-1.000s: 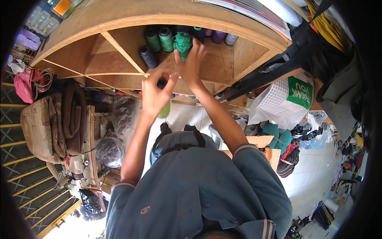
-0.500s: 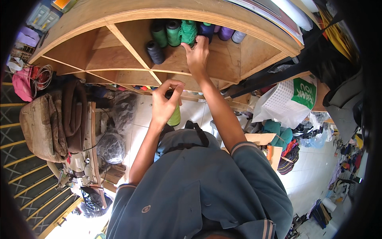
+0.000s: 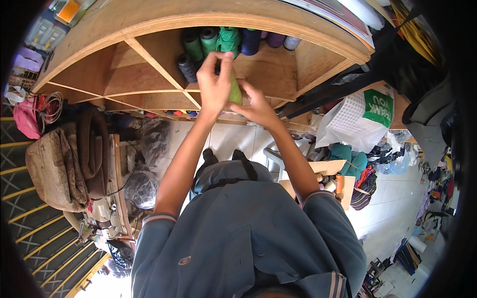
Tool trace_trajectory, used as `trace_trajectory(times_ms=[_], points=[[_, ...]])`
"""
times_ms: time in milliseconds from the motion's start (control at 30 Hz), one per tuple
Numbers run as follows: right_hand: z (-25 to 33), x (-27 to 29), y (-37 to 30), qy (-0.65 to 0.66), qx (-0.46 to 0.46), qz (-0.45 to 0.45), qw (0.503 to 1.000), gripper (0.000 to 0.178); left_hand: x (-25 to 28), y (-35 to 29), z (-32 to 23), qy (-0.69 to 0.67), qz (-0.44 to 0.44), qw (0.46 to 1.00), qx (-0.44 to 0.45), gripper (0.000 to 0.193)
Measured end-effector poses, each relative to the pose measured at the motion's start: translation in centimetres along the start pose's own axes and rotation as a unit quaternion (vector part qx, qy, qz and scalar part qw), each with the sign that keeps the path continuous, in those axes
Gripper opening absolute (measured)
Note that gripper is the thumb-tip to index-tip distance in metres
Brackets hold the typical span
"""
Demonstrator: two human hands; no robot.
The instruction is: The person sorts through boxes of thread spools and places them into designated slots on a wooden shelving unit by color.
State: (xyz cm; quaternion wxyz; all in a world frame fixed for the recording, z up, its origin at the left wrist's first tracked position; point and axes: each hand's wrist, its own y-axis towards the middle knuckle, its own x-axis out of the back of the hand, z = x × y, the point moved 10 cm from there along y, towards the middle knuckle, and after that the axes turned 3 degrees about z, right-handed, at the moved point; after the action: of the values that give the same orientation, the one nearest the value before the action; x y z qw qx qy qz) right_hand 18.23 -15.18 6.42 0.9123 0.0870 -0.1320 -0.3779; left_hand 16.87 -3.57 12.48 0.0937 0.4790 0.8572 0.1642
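Note:
A lime-green thread spool [image 3: 235,92] is held between my two hands at the front of a wooden shelf compartment. My left hand [image 3: 214,85] has its fingers closed round the spool's upper end. From the right, my right hand [image 3: 256,105] grips its lower part. Behind them stand two green thread spools [image 3: 209,40], a bright green spool with loose, messy windings [image 3: 228,39] and a navy spool [image 3: 250,41]. A dark grey spool [image 3: 187,67] leans at the compartment's left, close to my left hand. Purple [image 3: 275,39] and pale grey [image 3: 291,43] spools are farther right.
The wooden shelf [image 3: 149,92] curves across the front. Folded brown fabric [image 3: 59,169] and a sewing machine [image 3: 102,213] are at left. To the right hangs a white plastic bag [image 3: 343,121], above an open cardboard box [image 3: 343,186] holding spools.
My left hand has risen to the compartment with the lime-green spool. My right hand has come down from the spools at the back and now grips the lime-green one too.

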Motion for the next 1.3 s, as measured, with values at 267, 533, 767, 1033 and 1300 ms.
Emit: trace_trajectory(times_ms=[267, 533, 767, 1033, 1300], points=[[-2.7, 7.6, 2.5, -0.218, 0.015, -0.312, 0.925, 0.055, -0.9, 0.8, -1.8, 0.183, 0.019, 0.978, -0.101, 0.030], [-3.8, 7.7, 4.5, -0.203, 0.005, -0.337, 0.919, 0.055, -0.3, -2.1, 4.1, 0.323, 0.063, 0.941, -0.074, 0.022], [-3.5, 6.9, 4.6, -0.266, -0.011, -0.334, 0.904, 0.064, -1.3, -3.8, 4.7, 0.346, 0.079, 0.925, -0.136, 0.026], [-3.0, 7.1, 1.9, -0.162, 0.020, -0.358, 0.919, 0.056, 3.0, -7.2, 3.1, 0.334, -0.013, 0.939, -0.086, 0.018], [-0.5, -0.7, 1.7, -0.274, 0.058, -0.255, 0.926, 0.034, 8.2, -7.7, 7.8, 0.209, -0.079, 0.973, 0.055, 0.011]])
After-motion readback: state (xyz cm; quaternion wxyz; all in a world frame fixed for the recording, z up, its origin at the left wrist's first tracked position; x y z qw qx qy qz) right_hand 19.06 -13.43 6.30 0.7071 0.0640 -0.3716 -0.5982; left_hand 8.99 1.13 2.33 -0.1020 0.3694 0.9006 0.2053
